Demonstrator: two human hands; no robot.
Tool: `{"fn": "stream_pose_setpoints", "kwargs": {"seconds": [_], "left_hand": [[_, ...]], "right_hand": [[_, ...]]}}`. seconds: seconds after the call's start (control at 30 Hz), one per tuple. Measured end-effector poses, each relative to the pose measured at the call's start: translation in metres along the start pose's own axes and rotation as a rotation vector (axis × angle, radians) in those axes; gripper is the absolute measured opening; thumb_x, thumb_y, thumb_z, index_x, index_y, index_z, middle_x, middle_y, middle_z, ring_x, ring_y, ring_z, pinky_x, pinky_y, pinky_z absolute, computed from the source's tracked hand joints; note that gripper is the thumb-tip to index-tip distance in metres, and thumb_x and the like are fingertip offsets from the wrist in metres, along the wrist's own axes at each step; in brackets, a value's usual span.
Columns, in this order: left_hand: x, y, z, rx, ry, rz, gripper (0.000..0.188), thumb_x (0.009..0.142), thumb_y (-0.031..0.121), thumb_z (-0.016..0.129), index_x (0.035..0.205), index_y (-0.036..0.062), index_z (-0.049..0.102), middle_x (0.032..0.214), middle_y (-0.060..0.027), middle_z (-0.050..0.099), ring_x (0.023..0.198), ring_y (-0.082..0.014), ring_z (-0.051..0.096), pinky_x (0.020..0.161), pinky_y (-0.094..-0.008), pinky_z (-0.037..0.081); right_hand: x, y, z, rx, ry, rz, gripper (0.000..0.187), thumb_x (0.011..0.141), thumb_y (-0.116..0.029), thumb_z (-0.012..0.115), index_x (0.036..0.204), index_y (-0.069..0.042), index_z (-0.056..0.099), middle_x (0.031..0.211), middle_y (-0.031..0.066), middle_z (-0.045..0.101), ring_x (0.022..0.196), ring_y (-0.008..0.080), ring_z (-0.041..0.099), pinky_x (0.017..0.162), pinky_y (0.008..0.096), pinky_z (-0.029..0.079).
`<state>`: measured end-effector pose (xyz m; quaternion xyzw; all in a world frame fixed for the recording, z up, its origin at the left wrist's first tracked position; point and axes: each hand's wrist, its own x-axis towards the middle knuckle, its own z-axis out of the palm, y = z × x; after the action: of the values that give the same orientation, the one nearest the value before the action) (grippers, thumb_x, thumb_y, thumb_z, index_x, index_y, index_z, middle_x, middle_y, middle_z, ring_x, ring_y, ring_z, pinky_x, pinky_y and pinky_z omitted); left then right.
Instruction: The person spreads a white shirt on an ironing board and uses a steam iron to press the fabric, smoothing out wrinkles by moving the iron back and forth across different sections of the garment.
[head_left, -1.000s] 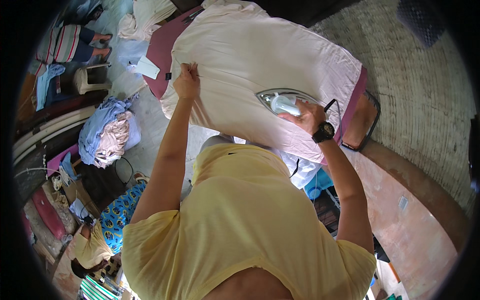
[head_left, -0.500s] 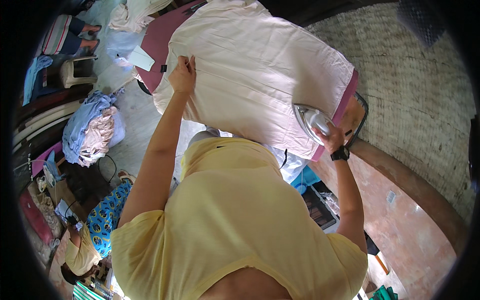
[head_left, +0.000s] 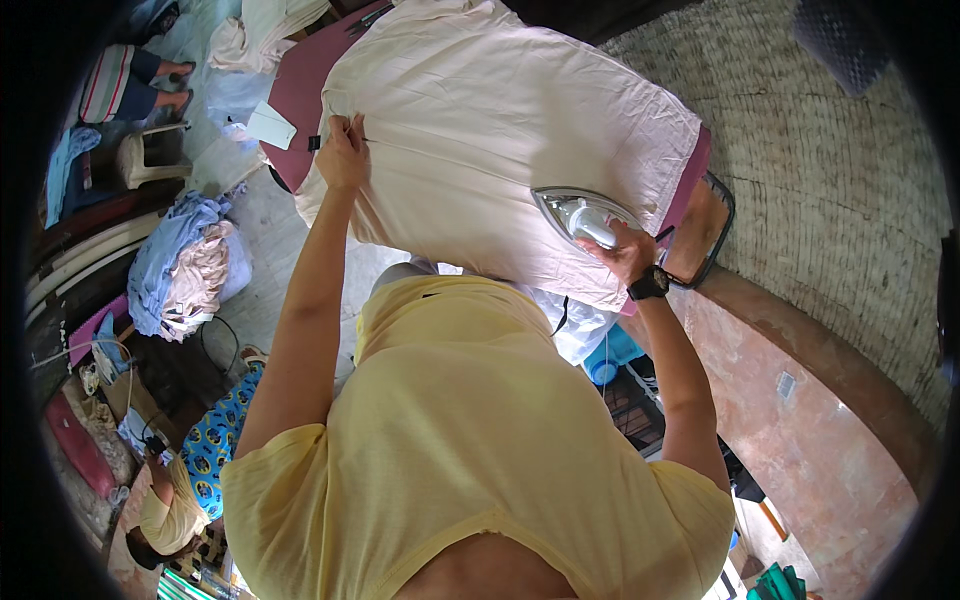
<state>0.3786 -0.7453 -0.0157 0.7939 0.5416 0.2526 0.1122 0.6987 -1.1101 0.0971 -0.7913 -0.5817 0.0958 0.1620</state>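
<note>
A cream-coloured garment (head_left: 450,130) lies spread over an ironing board with a maroon cover (head_left: 300,85). My right hand (head_left: 625,250) is wrapped round the handle of a clothes iron (head_left: 585,215), whose soleplate rests on the cloth near the board's right end, tip pointing left. At the garment's left edge, my left hand (head_left: 345,152) pinches the fabric between thumb and fingers. Beside that hand sit a small black label (head_left: 314,143) and a pale card tag (head_left: 271,126).
A metal iron rest (head_left: 722,230) juts from the board's right end. Piled blue and pink clothes (head_left: 190,265) stand left on the floor, near a plastic stool (head_left: 150,158). Another person (head_left: 175,505) sits at lower left; a second person's legs (head_left: 150,85) show at upper left.
The iron has slid left across the garment with my right hand, its tip turning further left. My left hand keeps its pinch; the view has shifted slightly.
</note>
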Motion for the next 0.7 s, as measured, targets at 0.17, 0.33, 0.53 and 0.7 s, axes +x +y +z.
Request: {"fn": "stream_pose_setpoints", "kwargs": {"seconds": [0.17,0.33,0.53,0.7], "left_hand": [[0.001,-0.004,0.006,0.037,0.012,0.012,0.031,0.097,0.042,0.055,0.094,0.0131,0.044,0.071,-0.0112,0.066,0.060,-0.0370,0.064,0.049,-0.0485,0.044],[0.003,-0.009,0.009,0.082,0.005,0.044,0.030,0.097,0.041,0.056,0.093,0.0138,0.044,0.070,-0.0107,0.066,0.057,-0.0358,0.064,0.046,-0.0474,0.044],[0.003,-0.009,0.011,0.068,0.023,0.047,0.030,0.097,0.041,0.056,0.093,0.0140,0.044,0.066,-0.0110,0.065,0.056,-0.0357,0.064,0.045,-0.0474,0.044],[0.003,-0.011,0.011,0.076,0.047,0.070,0.029,0.097,0.040,0.056,0.093,0.0136,0.044,0.068,-0.0105,0.066,0.056,-0.0352,0.064,0.045,-0.0470,0.044]], "right_hand": [[0.013,-0.015,0.000,0.018,0.009,-0.058,0.052,0.072,-0.056,0.078,0.095,-0.010,0.070,0.061,0.0126,0.065,0.057,0.0314,0.067,0.052,0.0405,0.055],[-0.010,0.027,-0.005,-0.004,-0.090,-0.064,0.052,0.073,-0.054,0.078,0.097,-0.010,0.069,0.065,0.0135,0.067,0.059,0.0316,0.068,0.053,0.0404,0.055],[-0.004,0.019,-0.010,0.022,-0.026,-0.044,0.048,0.073,-0.053,0.078,0.089,-0.009,0.069,0.060,0.0124,0.065,0.054,0.0306,0.066,0.049,0.0394,0.053],[0.030,-0.016,0.010,0.017,0.021,-0.083,0.053,0.072,-0.058,0.077,0.090,-0.009,0.070,0.060,0.0125,0.064,0.055,0.0316,0.066,0.050,0.0401,0.054]]}}
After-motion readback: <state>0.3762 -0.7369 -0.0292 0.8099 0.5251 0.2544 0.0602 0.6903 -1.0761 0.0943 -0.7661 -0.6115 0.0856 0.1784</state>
